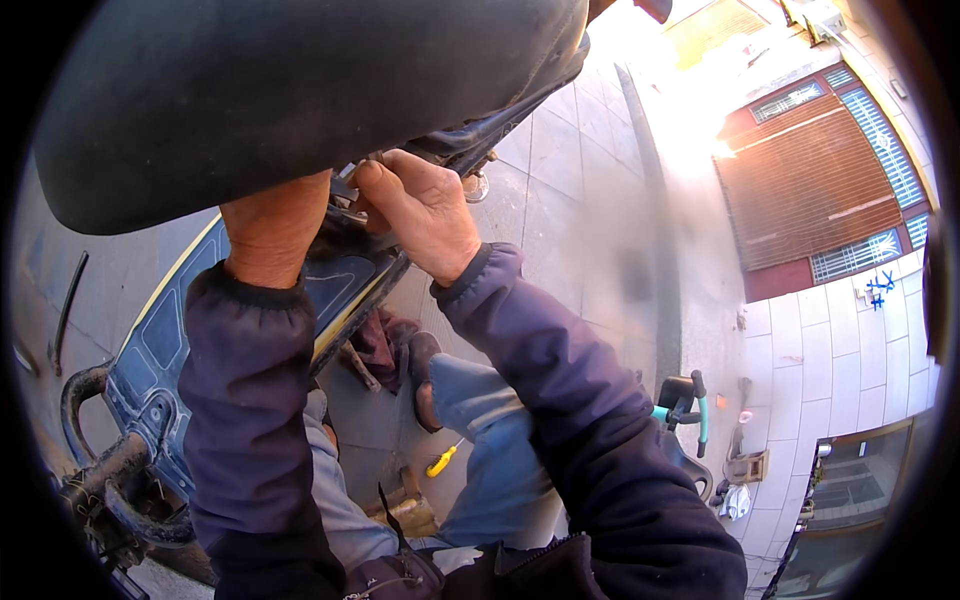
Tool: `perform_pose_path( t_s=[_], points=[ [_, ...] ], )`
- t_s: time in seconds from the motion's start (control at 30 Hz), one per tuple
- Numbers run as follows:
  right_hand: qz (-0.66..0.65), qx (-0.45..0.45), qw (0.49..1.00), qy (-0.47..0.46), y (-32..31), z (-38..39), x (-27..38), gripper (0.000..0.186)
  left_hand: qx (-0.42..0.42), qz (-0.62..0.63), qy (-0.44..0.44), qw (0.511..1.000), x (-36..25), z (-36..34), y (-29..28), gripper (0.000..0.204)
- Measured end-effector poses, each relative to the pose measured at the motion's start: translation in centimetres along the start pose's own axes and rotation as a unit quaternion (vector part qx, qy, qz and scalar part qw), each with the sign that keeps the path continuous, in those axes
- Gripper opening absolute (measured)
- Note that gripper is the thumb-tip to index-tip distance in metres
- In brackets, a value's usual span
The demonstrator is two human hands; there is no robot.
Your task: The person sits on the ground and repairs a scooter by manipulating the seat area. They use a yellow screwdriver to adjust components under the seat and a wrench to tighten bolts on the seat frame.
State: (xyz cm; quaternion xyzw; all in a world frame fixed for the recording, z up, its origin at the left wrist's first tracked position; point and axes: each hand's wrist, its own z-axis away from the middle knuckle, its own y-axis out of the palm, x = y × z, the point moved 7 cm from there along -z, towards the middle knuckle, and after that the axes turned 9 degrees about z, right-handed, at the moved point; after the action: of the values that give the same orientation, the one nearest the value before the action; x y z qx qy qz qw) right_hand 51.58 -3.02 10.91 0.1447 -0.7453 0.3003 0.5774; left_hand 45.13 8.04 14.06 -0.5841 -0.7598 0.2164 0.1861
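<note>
Reaching beneath the raised black seat (300,90): right hand (425,215) pinching a small fitting (345,190); left hand (272,235) alongside, grip hidden.

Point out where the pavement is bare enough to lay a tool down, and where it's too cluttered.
Bare paving lies right of the right hand, out to the building wall. A smaller patch sits by the yellow-handled screwdriver, between the legs. Crowded: under the raised seat, where both hands, left hand included, press against the scooter body.
</note>
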Motion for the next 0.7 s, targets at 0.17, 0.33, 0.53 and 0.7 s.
perform_pose_path(
  t_s=[0.17, 0.33, 0.53, 0.7],
  points=[
    [-0.018, 0.008, 1.0, 0.022, 0.2, 0.5, 0.0, 0.037, 0.008, 0.014, -0.007, 1.0, 0.4, 0.2, 0.2, 0.029],
    [-0.033, -0.046, 0.998, -0.01, -1.4, 0.8, 0.6, 0.039, 0.0, 0.041, -0.019, 0.999, 1.9, 0.9, 1.1, 0.033],
    [-0.032, -0.048, 0.998, 0.005, -2.0, 1.2, 0.6, 0.048, 0.018, -0.017, -0.017, 1.0, 1.2, 0.9, 1.3, 0.042],
    [-0.024, -0.058, 0.998, 0.005, -2.8, 1.3, 0.4, 0.051, 0.035, -0.043, -0.021, 0.998, 0.8, 1.0, 1.9, 0.048]
  ],
)
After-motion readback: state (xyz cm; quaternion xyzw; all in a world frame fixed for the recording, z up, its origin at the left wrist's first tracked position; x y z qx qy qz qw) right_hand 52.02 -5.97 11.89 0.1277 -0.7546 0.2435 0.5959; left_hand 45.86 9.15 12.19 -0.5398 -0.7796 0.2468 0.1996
